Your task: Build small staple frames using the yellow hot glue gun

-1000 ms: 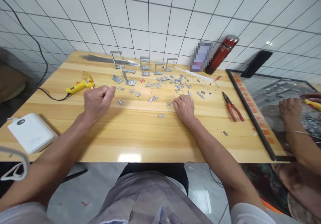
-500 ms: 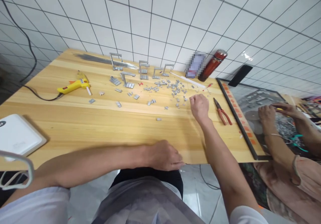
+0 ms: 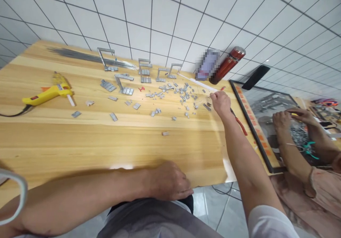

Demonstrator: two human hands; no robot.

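My right hand is over the table's right part, with its fingers curled together. Anything inside them is hidden. Just left of its fingertips lie a few small grey metal pieces; a small red-tipped item shows behind it. Red-handled pliers are partly covered by my right hand and forearm. Along the front edge my left hand rests loosely closed, with nothing visible in it. Small grey metal pieces are scattered mid-table, in front of several grey metal frames with slatted bases.
A yellow glue gun lies at the left, with thin metal rods behind. By the wall are a red flask, a blurred phone and a black phone. Another person's hands work over a dark-framed glass panel.
My right hand has moved slightly right and away from me, uncovering small metal pieces and now hiding part of the pliers. My left hand stays at the front edge. The view has shifted.
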